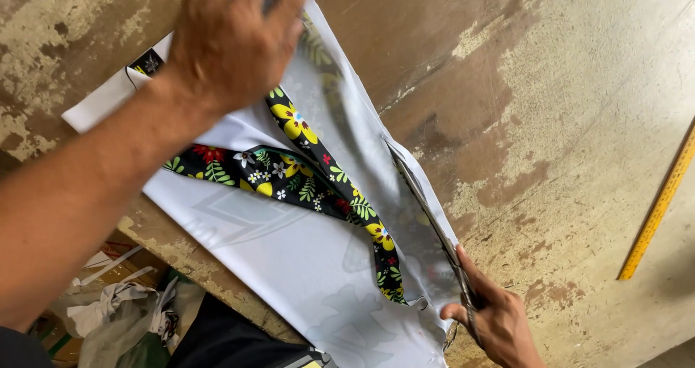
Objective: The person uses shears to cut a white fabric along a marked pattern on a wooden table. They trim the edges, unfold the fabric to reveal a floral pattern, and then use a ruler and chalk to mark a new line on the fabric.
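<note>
So the main thing here is a piece of white fabric [289, 252] spread over a worn, scuffed tabletop [565, 122], hanging a bit over the near edge. It's thin and slightly see-through, with faint grey shapes showing on it. Running across it is a black floral strip [304, 183], printed with yellow and white flowers, a few red ones and green leaves. The strip forks: one arm runs left across the cloth, the other goes from the far side down toward the near right, ending close to the right hand. At the far left corner of the fabric there's a small black label [148, 62].

The left hand [232, 38] sits on the far part of the fabric, palm down and fingers spread, pressing it flat onto the tabletop. The right hand [492, 317] is at the near right edge of the cloth, fingers closed around the handles of a pair of scissors [427, 216]. The long blades point away along the right edge of the fabric, lying right against it.

Off to the right a yellow ruler [659, 208] lies at an angle on the tabletop, well apart from the cloth. Below the tabletop's near edge, on the left, there's a pile of fabric scraps [123, 310].
</note>
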